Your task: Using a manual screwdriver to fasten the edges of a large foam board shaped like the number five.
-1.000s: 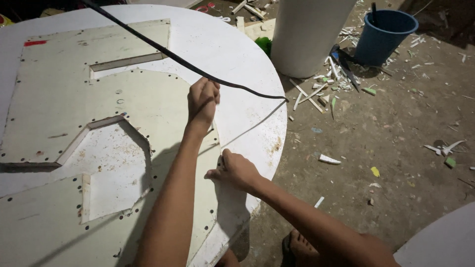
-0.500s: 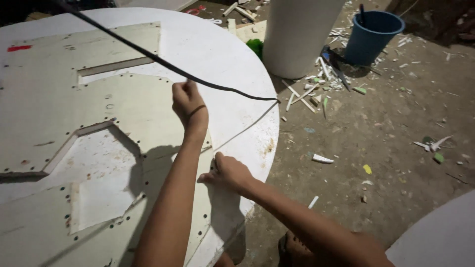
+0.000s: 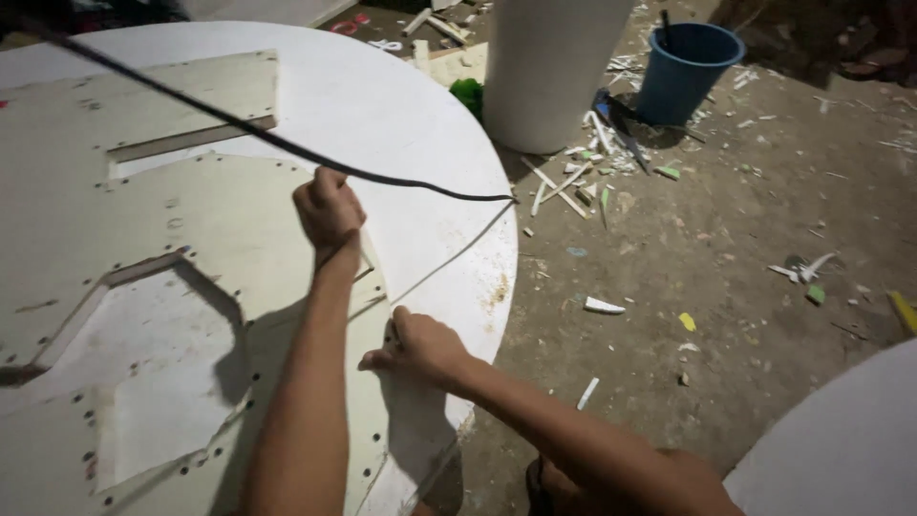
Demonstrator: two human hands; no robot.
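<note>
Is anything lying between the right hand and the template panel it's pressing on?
Nothing visible: the right hand rests directly on the template panel. The black cable passes farther up, by the fisted left hand.

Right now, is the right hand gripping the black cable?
No: the right hand lies flat on the pale template panel, while the left hand is closed by the black cable.

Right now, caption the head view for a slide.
Left hand gripping black cable, right hand pressing template on round white table.
</note>
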